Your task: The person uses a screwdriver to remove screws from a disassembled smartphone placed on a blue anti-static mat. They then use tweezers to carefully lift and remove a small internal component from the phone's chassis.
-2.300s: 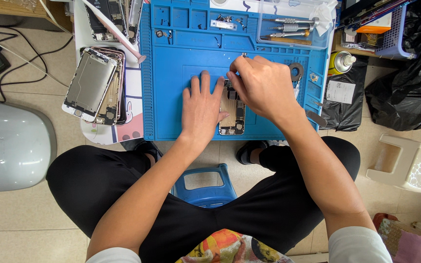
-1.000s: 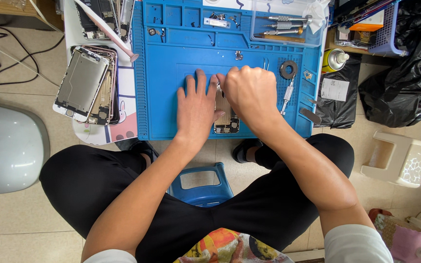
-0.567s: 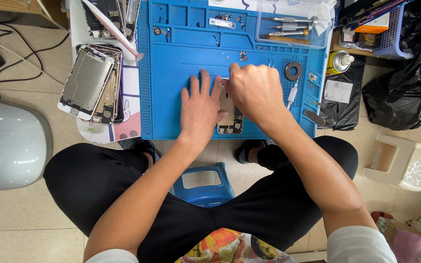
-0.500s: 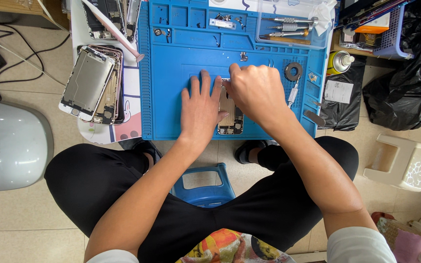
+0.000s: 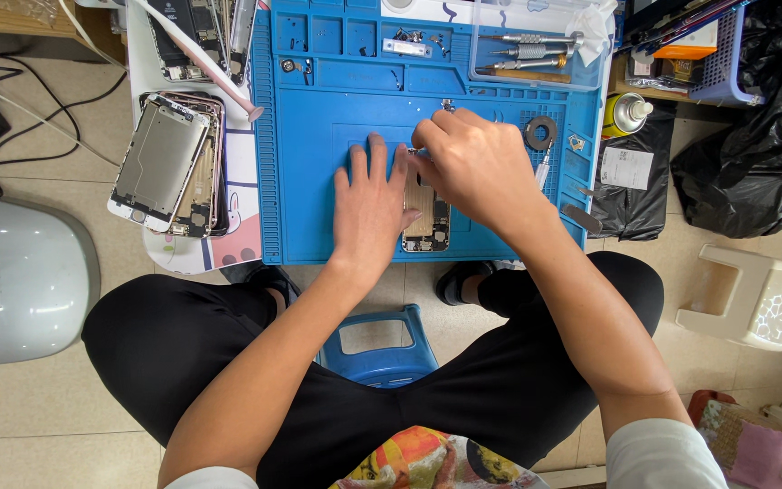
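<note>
Phone chassis [image 5: 427, 226], flat metal, lies unmoved near the blue mat's [image 5: 319, 208] front edge; left hand [image 5: 371, 204] stays flat, right hand [image 5: 477, 167] pinches a thin tool.

The left hand [image 5: 371, 210] lies flat, palm down, fingers spread toward twelve o'clock. Just beside it at three o'clock, the right hand [image 5: 477, 167] is curled, fingertips pinched at its ten o'clock. Both forearms are bare

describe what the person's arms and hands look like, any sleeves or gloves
Both hands are bare: the left hand and right hand wear no gloves, and no rings or watch can be seen. The forearms are uncovered. Short white sleeves end above the elbows, over black trousers.
</note>
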